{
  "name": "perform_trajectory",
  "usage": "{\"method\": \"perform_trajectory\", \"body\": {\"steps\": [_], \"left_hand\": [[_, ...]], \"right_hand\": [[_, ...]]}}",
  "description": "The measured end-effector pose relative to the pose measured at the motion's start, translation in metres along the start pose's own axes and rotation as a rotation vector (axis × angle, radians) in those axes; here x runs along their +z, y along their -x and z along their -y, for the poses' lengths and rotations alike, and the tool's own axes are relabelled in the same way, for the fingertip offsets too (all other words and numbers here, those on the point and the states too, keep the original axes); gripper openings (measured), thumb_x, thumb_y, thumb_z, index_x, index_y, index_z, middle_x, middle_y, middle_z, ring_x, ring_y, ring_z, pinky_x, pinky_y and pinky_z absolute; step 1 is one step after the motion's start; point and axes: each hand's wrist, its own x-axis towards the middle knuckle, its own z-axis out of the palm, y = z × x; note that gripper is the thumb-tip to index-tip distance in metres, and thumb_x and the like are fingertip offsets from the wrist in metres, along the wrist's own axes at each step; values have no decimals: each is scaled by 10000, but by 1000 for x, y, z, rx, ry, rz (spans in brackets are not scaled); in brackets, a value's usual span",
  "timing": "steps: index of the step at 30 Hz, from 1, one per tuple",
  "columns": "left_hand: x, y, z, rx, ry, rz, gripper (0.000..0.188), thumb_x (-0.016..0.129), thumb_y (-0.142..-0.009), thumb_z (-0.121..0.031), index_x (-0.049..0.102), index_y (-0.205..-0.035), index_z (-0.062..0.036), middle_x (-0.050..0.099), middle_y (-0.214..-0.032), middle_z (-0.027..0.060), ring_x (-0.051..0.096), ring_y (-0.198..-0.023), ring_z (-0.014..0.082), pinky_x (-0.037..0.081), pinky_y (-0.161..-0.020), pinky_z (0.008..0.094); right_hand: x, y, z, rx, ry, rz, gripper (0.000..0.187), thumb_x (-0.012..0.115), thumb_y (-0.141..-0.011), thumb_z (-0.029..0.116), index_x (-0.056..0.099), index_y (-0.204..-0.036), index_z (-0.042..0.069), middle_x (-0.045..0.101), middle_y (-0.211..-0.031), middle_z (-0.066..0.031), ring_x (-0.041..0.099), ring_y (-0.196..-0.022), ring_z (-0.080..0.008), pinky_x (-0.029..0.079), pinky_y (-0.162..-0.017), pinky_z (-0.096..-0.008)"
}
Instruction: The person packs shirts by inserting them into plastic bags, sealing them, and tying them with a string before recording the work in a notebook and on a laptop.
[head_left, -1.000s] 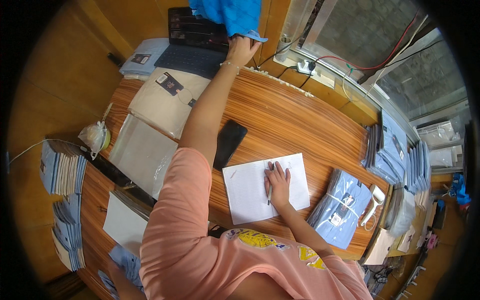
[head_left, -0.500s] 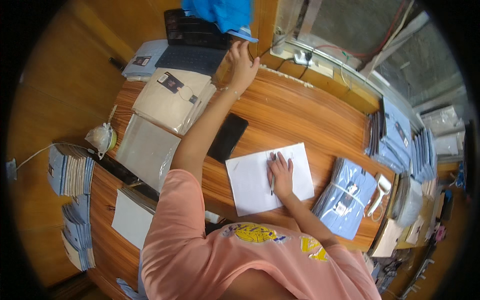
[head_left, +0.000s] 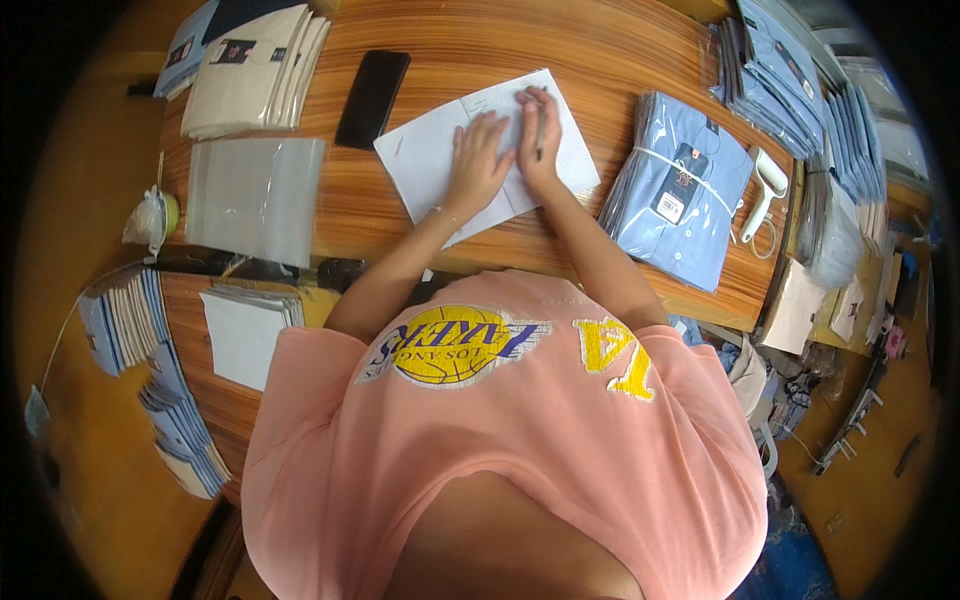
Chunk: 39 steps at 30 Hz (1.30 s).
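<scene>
An open white notebook (head_left: 425,150) with some handwriting near its top lies on the wooden table. My left hand (head_left: 480,165) rests flat on its pages, fingers stretched out. Close beside it, my right hand (head_left: 541,140) has its fingers curled round a dark pen (head_left: 540,150), with the wrist on the paper. A black phone (head_left: 373,100) lies just left of the notebook. To the right of my right forearm sits a tied bundle of blue shirts (head_left: 675,190) in clear bags with a dark tag.
A white handheld device (head_left: 765,195) with a cord lies right of the bundle. More bagged blue shirts (head_left: 770,75) stand at the far right. On the left are beige packed garments (head_left: 245,75), clear plastic bags (head_left: 255,195) and a stack of white sheets (head_left: 240,335).
My left hand has come back from the laptop and blue cloth at the far side and now lies on the notebook. The view has tilted down; the right hand keeps the pen.
</scene>
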Motion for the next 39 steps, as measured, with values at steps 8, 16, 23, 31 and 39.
{"method": "perform_trajectory", "body": {"steps": [8,16,23,31,39], "left_hand": [[-15,30,4,193,-205,160,493,534,-851,-340,446,-1282,-118,357,-1369,122,283,-1296,298,194,-1037,552],[-13,34,5,176,-172,141,546,563,-825,-410,443,-1297,-164,347,-1383,91,270,-1308,275,181,-1055,528],[-14,35,7,177,-151,142,534,585,-806,-421,463,-1292,-235,343,-1385,81,262,-1311,268,172,-1062,517],[-13,34,8,175,-156,151,535,583,-808,-431,465,-1295,-243,340,-1386,75,249,-1318,266,161,-1070,515],[-17,33,6,183,-164,132,513,588,-804,-407,488,-1265,-205,364,-1360,90,274,-1292,273,189,-1057,516]], "right_hand": [[-23,3,15,102,-19,-19,249,488,-918,204,576,-1015,-8,607,-880,-107,528,-770,-126,434,-710,-266],[-41,14,-11,137,148,38,114,616,-783,128,609,-802,15,614,-740,-57,542,-638,-123,440,-587,-255],[-43,14,-2,24,349,143,52,622,-701,47,597,-736,18,597,-715,-76,569,-636,-144,453,-565,-258],[-43,13,-15,-58,363,157,66,629,-697,47,590,-736,11,596,-735,-108,588,-649,-192,469,-577,-280],[-42,11,-14,-103,417,196,79,623,-693,55,587,-746,10,577,-735,-120,580,-667,-217,469,-596,-295]]}}
